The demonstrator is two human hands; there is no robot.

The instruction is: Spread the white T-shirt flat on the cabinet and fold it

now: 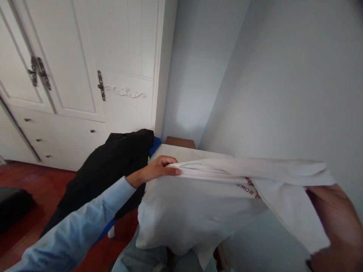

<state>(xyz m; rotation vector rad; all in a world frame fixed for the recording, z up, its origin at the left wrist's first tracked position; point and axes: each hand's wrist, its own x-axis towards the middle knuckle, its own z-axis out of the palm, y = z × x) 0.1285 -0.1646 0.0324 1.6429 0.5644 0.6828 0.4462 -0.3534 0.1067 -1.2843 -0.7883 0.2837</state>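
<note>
A white T-shirt (193, 207) with dark red lettering hangs stretched sideways in front of my legs. My left hand (161, 168) pinches its upper edge, thumb on the near side. At the far right, my right hand (334, 211) is closed on the other end; the cloth covers most of those fingers. Between the hands the top edge runs nearly level, with a fold along it, and a loose flap hangs down beside my right hand. The lower part of the shirt droops in soft creases. Part of the lettering is hidden by the fold.
Behind the shirt stands a pale table (195, 153). Dark clothes (113, 170) are heaped to its left, with some blue cloth (155, 145) beside them. A white wardrobe (127, 49) and a grey wall (283, 83) bound the space. A black object (15, 207) lies on the red floor (53, 179).
</note>
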